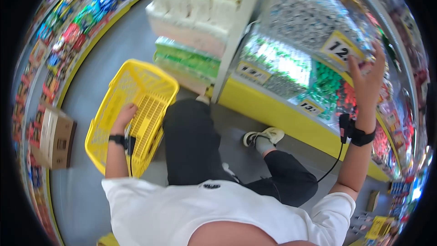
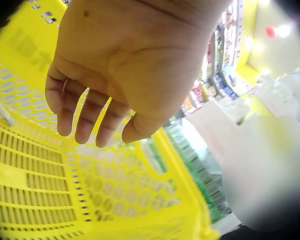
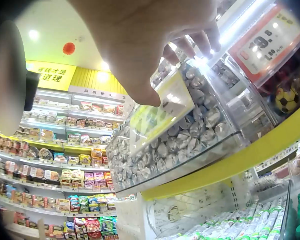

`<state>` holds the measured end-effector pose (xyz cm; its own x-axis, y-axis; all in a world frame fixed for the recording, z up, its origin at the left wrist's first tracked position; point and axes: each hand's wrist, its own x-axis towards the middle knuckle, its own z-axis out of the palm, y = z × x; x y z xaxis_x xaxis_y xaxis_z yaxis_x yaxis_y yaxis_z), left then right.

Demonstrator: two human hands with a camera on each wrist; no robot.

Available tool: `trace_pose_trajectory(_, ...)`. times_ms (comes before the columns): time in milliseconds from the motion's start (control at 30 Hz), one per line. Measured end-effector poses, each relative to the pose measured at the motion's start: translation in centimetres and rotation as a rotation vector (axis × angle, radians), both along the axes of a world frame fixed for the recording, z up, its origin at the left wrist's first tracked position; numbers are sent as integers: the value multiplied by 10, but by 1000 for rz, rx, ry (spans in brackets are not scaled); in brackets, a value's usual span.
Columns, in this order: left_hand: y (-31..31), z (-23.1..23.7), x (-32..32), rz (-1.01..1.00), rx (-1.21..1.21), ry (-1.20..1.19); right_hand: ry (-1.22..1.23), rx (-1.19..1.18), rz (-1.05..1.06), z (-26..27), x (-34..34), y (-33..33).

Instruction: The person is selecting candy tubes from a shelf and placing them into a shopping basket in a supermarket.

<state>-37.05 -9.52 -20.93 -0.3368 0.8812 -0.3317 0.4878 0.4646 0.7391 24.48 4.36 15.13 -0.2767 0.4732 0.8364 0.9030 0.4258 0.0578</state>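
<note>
My left hand (image 1: 125,116) is over a yellow basket (image 1: 98,143); in the left wrist view its fingers (image 2: 92,117) hang loosely bent and grip nothing. The slotted basket floor (image 2: 30,200) shows below them. My right hand (image 1: 368,79) is raised at the shelf on the right, fingers spread, beside a price card (image 1: 339,48) that reads 12. From the right wrist view, the hand (image 3: 145,45) reaches over a clear bin of silver-wrapped pieces (image 3: 175,147), its thumb by the bin's card (image 3: 162,110). Whether it touches the card, I cannot tell.
Stacked white packs (image 1: 195,4) and green packs (image 1: 186,59) stand beside the shelf post. A lower bin (image 1: 277,59) holds white and green wrapped pieces. An open cardboard box (image 1: 57,139) lies by the curved left shelves. A bent leg and a shoe (image 1: 264,136) are near the shelf base.
</note>
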Motion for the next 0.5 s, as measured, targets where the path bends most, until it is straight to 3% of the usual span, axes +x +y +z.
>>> trace_pose_trajectory(67, -16, -22, -16, -76, -98, 232, 11, -12, -15, -4, -3, -2)
trace_pose_trajectory(200, -43, -48, -31, -46, -184, 370, 9, -33, -32, -7, 16, 12)
trace_pose_trajectory(333, -60, -67, -49, -131, -521, 380, -19, -25, -68, -9, 14, 11)
trace_pose_trajectory(500, -82, -107, -57, -251, -741, 528, 6, -31, -146, -13, 21, 15)
